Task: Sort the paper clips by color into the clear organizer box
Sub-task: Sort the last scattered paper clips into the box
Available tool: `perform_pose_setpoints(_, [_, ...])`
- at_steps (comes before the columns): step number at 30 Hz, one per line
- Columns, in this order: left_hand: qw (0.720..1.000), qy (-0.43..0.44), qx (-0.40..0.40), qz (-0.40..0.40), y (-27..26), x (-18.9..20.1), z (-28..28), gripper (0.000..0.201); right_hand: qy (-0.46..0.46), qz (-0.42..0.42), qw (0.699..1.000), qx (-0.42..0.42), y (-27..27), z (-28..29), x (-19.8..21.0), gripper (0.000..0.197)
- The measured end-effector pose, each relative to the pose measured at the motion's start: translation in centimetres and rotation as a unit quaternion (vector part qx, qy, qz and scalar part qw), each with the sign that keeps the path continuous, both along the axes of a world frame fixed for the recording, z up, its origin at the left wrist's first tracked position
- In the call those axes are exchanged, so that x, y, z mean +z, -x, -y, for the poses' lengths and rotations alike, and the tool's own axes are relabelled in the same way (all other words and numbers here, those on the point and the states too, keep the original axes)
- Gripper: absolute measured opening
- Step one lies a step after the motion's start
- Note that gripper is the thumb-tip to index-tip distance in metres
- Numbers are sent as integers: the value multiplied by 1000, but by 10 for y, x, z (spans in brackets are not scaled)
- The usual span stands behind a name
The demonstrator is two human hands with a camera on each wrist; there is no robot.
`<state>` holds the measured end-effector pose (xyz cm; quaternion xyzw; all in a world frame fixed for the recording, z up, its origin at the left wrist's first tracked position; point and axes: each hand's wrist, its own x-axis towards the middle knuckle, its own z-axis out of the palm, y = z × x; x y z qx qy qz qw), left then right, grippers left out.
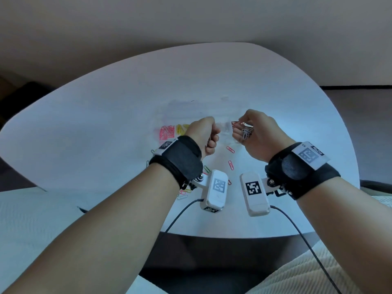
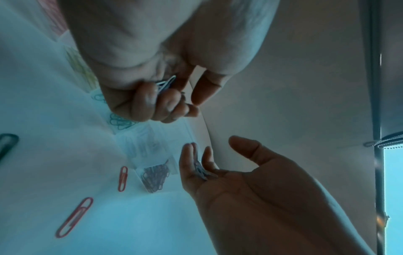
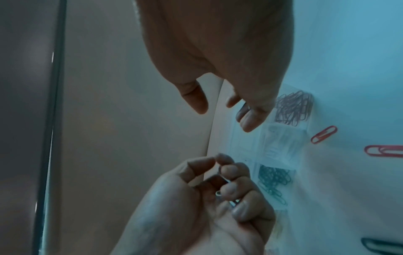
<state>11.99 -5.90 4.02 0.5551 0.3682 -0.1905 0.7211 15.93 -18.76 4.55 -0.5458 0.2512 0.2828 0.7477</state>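
Observation:
The clear organizer box [image 1: 191,111] lies mid-table, with pink clips [image 1: 167,132] and yellow clips [image 1: 181,129] in its left compartments. Teal clips [image 2: 120,120], pale clips [image 2: 144,146] and dark red clips [image 2: 156,176] fill neighbouring compartments. My left hand [image 1: 206,134] hovers over the box, its fingers curled round a few pale clips [image 2: 167,84]. My right hand [image 1: 244,130] is just to its right, palm up. Several silver-grey clips [image 2: 200,170] lie on its nearly straight fingers, and its thumb stands apart from them.
Loose red clips [image 1: 230,149] [image 1: 230,165] lie on the white table [image 1: 106,124] in front of the box. More mixed clips [image 1: 184,192] show under my left wrist. A dark green clip [image 2: 6,145] lies further left. Camera cables trail over the near table edge.

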Motion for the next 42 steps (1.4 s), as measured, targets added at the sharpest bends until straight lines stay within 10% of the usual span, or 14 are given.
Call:
perform_pose_setpoints(2, [1000, -14, -4, -21, -7, 0, -1, 19, -18, -5, 1000, -2, -2, -2, 2, 6])
perform_pose_setpoints(7, [999, -12, 30, -29, -19, 7, -2, 38, -97, -43, 993, 58, -2, 0, 1, 76])
perform_pose_setpoints(10, [998, 9, 62, -6, -26, 9, -1, 42, -108, -51, 991, 60, -1, 1, 4, 85])
perform_pose_setpoints(18, [996, 64, 57, 26, -35, 1, 7, 78, -6, 46, 999, 24, -1, 5, 17, 60])
perform_pose_setpoints(24, [997, 25, 26, 74, -21, 7, 6, 56, 128, 158, 978, 47, 2, 16, 24, 17])
perform_pose_setpoints(28, [967, -198, -94, 129, -4, 14, 8, 13, 288, 217, 911, 198, 6, 19, 25, 28])
perform_pose_setpoints(34, [832, -404, -378, 42, 27, -5, 7, 12, 475, 290, 681, 476, 23, 21, -12, 53])
perform_pose_setpoints(42, [746, -471, -463, 84, 58, -41, 19, 10, 529, 354, 641, 429, 29, 29, -67, 23])
